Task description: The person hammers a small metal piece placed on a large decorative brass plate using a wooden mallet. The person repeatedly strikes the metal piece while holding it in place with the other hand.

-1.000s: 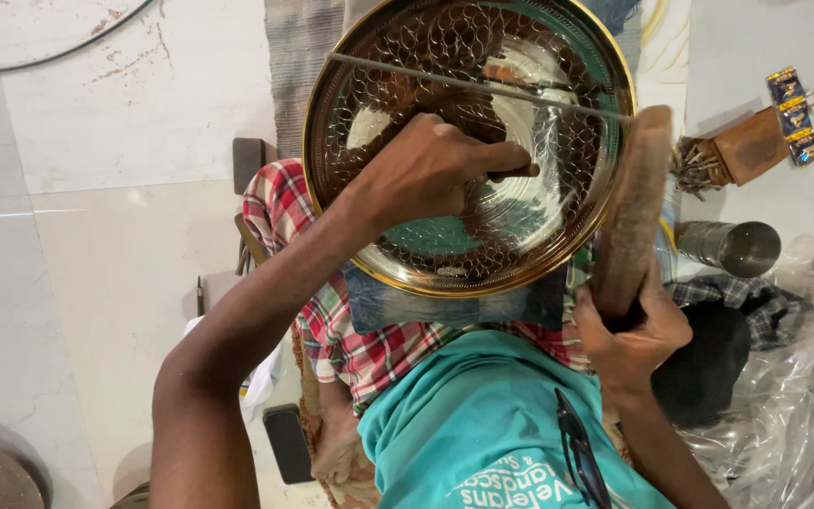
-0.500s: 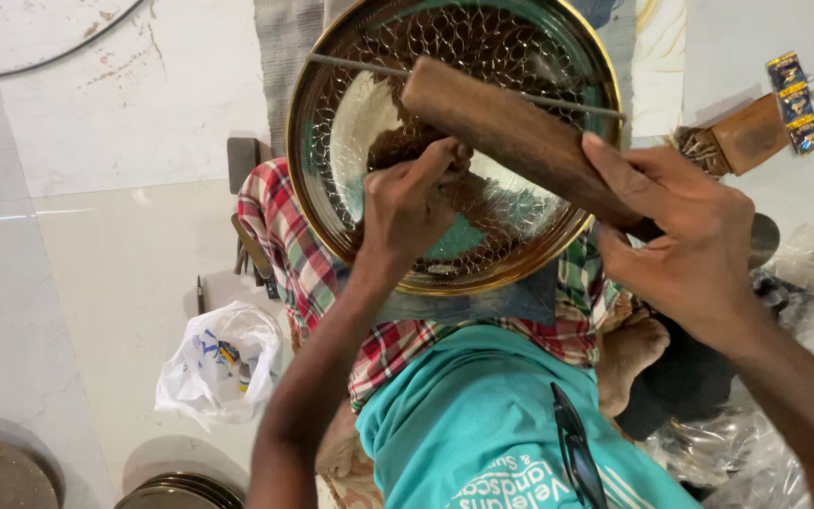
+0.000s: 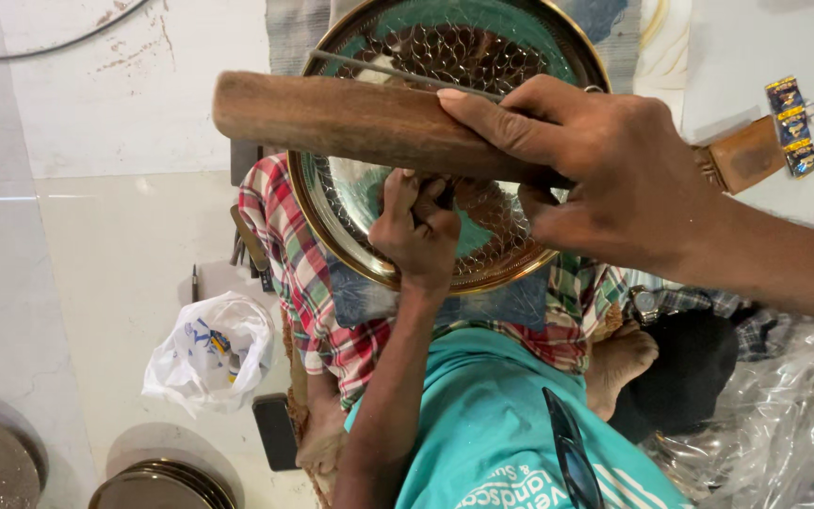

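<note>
**Head view: wooden mallet raised over a chisel on an engraved brass plate**

Head camera looks straight down at a seated person's lap, where a round brass plate with a scale-like engraved pattern rests on a checked cloth spread over the knees. The cloth seems to cushion the plate and keep it from sliding, while the lap tilts the work toward the eyes.

The left hand is curled tight into a fist on the plate's face, gripping a small dark tool, most likely a chisel or punch, though only its top shows between the fingers. Resting the fist on the metal appears to steady the tip at one spot in the pattern.

The right hand is wrapped fully around the near end of a thick wooden mallet, thumb along its top. The mallet lies roughly level above the plate, its free end out to the left, directly over the left fist. Held there, its broad side can meet the tool's head.

A thin metal rod lies across the plate's upper part. On the pale floor to the left sit a crumpled white plastic bag and stacked metal discs; clear plastic sheeting is bunched at the right.
</note>
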Motion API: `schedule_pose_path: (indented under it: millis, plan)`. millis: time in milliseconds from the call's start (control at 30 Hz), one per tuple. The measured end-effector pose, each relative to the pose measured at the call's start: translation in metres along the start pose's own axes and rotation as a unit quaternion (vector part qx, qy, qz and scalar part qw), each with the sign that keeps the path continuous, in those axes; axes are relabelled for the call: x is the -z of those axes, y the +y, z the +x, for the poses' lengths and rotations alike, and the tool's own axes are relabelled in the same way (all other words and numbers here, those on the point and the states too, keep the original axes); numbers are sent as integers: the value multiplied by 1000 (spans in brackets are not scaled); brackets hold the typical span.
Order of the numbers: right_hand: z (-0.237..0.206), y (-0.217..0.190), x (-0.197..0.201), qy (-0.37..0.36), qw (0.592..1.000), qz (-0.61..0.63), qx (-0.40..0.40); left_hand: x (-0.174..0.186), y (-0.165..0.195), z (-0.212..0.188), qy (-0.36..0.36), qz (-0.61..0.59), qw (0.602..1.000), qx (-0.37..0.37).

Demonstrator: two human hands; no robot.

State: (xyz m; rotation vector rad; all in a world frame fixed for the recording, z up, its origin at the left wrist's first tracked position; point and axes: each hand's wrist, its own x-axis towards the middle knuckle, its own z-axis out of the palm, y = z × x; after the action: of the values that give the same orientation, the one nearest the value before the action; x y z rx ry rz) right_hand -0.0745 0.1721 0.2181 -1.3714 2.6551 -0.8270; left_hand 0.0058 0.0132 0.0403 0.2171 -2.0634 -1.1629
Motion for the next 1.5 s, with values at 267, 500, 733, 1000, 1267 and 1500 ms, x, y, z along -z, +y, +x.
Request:
schedule_pose_path:
  millis: [267, 500, 733, 1000, 1267, 1500]
  plan:
    - [-18, 2, -6, -44, 987, -153, -24, 17, -16, 9, -130, -36, 991, 12]
    - [-76, 7, -30, 34, 982, 19, -184, 20, -41, 40, -307, -16, 940, -150]
    - [-110, -16, -84, 197, 952, 9, -235, 16, -42, 73, -493, -26, 843, -211]
    - [-122, -22, -87, 290, 911, 143, -257, 25, -33, 72, -417, -69, 879, -222]
    - [-97, -11, -49, 86, 967, -6, -241, 25, -45, 29, -298, -16, 948, -111]
    - [-111, -11, -107, 256, 879, 297, -272, 18, -51, 49, -378, -13, 917, -131]
